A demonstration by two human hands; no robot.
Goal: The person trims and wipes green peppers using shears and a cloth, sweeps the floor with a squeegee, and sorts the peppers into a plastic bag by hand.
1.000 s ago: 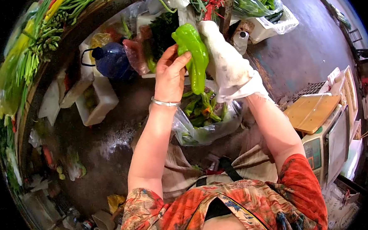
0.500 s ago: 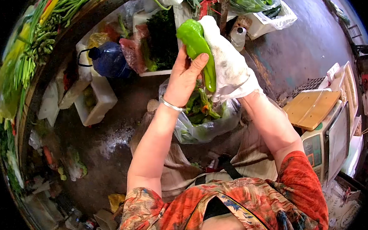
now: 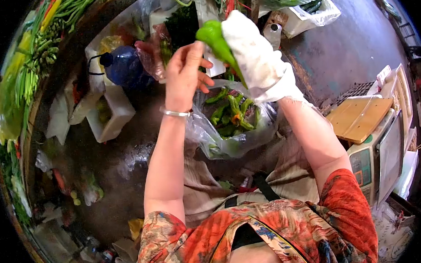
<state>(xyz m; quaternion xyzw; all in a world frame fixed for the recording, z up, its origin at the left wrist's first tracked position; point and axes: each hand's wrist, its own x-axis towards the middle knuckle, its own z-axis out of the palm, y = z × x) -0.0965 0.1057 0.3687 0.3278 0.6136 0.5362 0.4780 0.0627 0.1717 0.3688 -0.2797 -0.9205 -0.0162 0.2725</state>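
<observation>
A long green pepper (image 3: 220,46) is held up in front of me by my right hand (image 3: 259,57), which wears a white cloth glove with dirty marks. The glove hides the fingers behind and beside the pepper. My left hand (image 3: 184,73), bare with a silver bangle at the wrist, is apart from the pepper, to its left; its fingers are spread and hold nothing. Below both hands, a clear plastic bag (image 3: 230,149) stands open between my knees. Several green peppers (image 3: 231,113) lie inside it, some with reddish or orange parts.
Left of the bag are a blue plastic jug (image 3: 124,67) and a white foam box (image 3: 109,115). Ahead, another box holds dark greens (image 3: 182,26). A scale (image 3: 364,161) with a wooden board (image 3: 361,119) stands at right. Vegetables (image 3: 31,69) line a shelf at far left.
My left hand has let go of the pepper and moved left and down, its fingers opening. My right hand, still holding the pepper, has shifted slightly left and up.
</observation>
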